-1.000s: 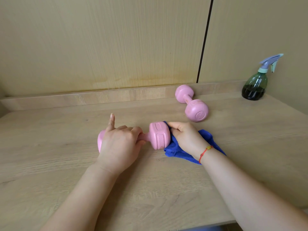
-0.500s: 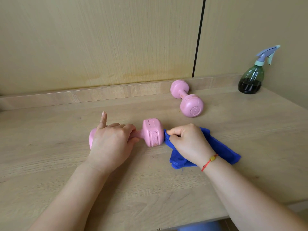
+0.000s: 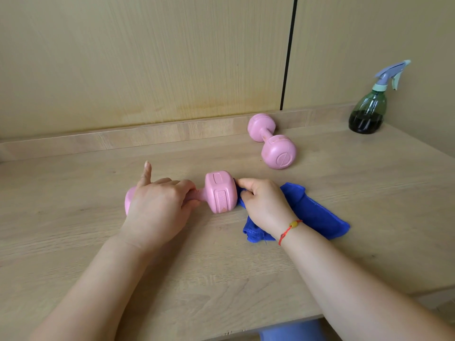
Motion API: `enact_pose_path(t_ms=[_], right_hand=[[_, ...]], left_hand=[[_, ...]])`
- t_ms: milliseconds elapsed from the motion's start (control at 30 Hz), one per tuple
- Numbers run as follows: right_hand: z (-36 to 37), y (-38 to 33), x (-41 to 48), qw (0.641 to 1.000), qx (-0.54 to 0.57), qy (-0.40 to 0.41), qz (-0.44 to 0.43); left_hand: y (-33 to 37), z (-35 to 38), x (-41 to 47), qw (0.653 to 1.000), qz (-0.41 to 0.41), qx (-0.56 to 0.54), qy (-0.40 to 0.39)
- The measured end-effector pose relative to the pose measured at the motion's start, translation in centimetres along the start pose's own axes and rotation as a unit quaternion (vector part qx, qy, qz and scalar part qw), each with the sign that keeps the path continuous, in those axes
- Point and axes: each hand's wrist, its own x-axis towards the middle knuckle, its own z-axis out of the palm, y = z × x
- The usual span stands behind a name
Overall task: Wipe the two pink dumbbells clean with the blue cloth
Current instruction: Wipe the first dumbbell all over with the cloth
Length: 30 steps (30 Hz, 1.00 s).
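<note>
A pale wooden table [image 3: 98, 267] fills the lower two thirds of the frame, with its front edge at the bottom. A low wooden ledge [image 3: 123, 139] runs along the back. Above it is a beige panelled wall [image 3: 147, 57] with one dark vertical seam [image 3: 288, 52] right of centre. A green spray bottle [image 3: 368, 112] with dark liquid stands at the right, by the wall.

Compared with a second ago, the cloth [image 3: 317, 215] is no longer bunched under your right hand [image 3: 266, 205]. It now trails out toward the lower right. The near dumbbell [image 3: 220, 193] has rolled, so a textured panel faces you. Since half a second ago, little has changed.

The near dumbbell lies at the centre of the frame on the table, its long axis running left to right. Your left hand [image 3: 157, 207] curls round its handle with the index finger pointing up, and it covers most of the left head. The right head's end face points right, into the cloth. Your right hand pinches the cloth against that face with curled fingers. A red bracelet [image 3: 289, 228] sits on that wrist.

The far dumbbell [image 3: 272, 141] lies untouched, right of centre near the ledge. Its axis runs diagonally from upper left to lower right, and its round end face is turned toward you.
</note>
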Motion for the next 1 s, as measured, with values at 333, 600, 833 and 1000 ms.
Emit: enact_pose_path(t_ms=[333, 600, 833, 1000], right_hand=[[-2.0, -0.5, -0.7, 0.968, 0.238, 0.077, -0.003], [-1.2, 0.1, -0.2, 0.982, 0.169, 0.084, -0.018], [-0.9, 0.5, 0.2, 0.985, 0.145, 0.083, -0.034], [-0.9, 0.6, 0.0, 0.987, 0.134, 0.081, -0.037]], left_hand=[[-0.2, -1.2, 0.6, 0.996, -0.014, 0.006, -0.091], [-1.0, -3.0, 2.3, 0.964, -0.028, -0.107, -0.24], [-2.4, -3.3, 3.5, 0.916, -0.04, -0.2, -0.345], [-3.2, -2.7, 4.7, 0.932, -0.022, -0.12, -0.342]])
